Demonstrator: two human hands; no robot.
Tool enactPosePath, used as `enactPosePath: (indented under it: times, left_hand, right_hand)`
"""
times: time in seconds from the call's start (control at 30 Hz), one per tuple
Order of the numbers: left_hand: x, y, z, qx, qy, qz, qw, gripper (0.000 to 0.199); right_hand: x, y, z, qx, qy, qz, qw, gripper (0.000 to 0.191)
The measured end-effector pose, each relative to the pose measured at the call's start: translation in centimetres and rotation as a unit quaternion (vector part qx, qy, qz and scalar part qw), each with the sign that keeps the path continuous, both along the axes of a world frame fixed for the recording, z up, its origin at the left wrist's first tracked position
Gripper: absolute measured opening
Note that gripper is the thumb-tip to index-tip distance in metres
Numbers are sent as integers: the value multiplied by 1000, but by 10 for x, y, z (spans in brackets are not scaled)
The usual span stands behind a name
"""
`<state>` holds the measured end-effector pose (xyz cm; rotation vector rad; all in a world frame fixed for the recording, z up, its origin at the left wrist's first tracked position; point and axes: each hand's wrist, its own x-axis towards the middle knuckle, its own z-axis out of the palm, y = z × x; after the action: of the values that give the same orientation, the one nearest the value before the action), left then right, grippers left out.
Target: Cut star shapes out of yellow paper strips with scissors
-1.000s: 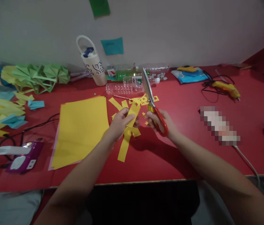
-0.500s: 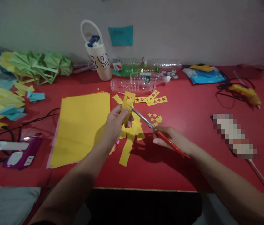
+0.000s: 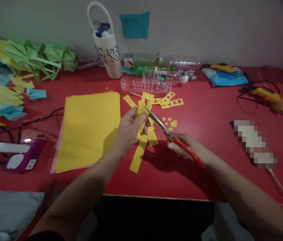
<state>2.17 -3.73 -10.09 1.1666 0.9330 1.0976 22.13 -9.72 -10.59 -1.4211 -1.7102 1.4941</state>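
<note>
Between the thumb and fingers of my left hand (image 3: 130, 129) is a strip of yellow paper (image 3: 142, 115). My right hand (image 3: 185, 145) grips red-handled scissors (image 3: 165, 129), whose pointed tips reach the upper part of that strip. Whether the blades are slightly parted is too small to tell. Beneath my left hand, loose yellow strips (image 3: 138, 160) lie fanned out on the table. Small yellow paper stars (image 3: 172, 124) form a pile just beyond the scissors. Strips with star-shaped holes (image 3: 172, 103) lie farther back.
A stack of yellow sheets (image 3: 88, 130) lies to the left on the red table (image 3: 206, 180). Plastic bottles (image 3: 143, 84) and a white tumbler (image 3: 110, 55) stand or lie along the wall. At right are a glue gun (image 3: 269, 98) and a blurred-out object (image 3: 255, 144); at left, a purple power socket (image 3: 24, 157).
The whole view has shifted slightly. Both hands keep their hold, and the scissor tips stay at the upper part of the yellow strip.
</note>
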Motion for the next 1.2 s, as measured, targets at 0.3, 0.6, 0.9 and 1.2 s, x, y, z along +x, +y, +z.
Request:
enactPosePath:
  times: [0.3,0.6,0.9,1.2]
  left_hand:
    - [0,-3,4,1,16,15,1000,13]
    - [1,-2,4,-8,12,13,1000,12]
    - [0,-2,4,-13,9,7,1000,13]
    - [-1,1,1,-10,-23,-10,1000,12]
  right_hand:
    - [-1,-3,-3,-3,4,-9,1000,50]
    - [0,-2,-9,-39,20,-15,999,45]
    - [-3,-4,-5,-54,27,-24,998,50]
    - [-5,-4,1,-76,20,-32,996,53]
